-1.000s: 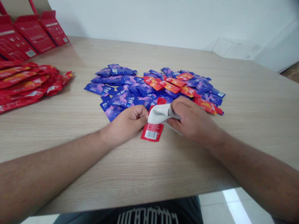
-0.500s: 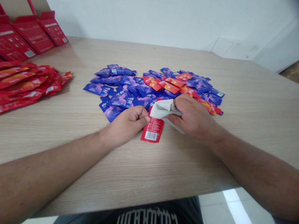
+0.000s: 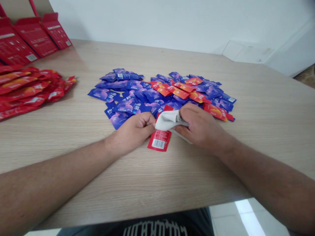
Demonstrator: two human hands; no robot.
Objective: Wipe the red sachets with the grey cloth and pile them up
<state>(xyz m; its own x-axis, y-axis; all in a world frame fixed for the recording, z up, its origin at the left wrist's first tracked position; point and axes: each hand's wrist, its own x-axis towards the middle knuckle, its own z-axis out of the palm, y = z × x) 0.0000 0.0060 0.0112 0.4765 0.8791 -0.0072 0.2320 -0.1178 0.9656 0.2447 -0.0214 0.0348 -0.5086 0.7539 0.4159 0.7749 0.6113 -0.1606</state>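
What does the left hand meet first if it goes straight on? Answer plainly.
The white cloth gripped by the right hand comes first. The left hand's fingers end right at its edge, above the red sachet. Depth is unclear, so they may already touch.

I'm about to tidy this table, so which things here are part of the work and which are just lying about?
Part of the work:
left hand
right hand
greyish-white cloth
red barcoded sachet
heap of glossy blue and orange sachets

Just lying about:
pile of red sachets
red cardboard boxes
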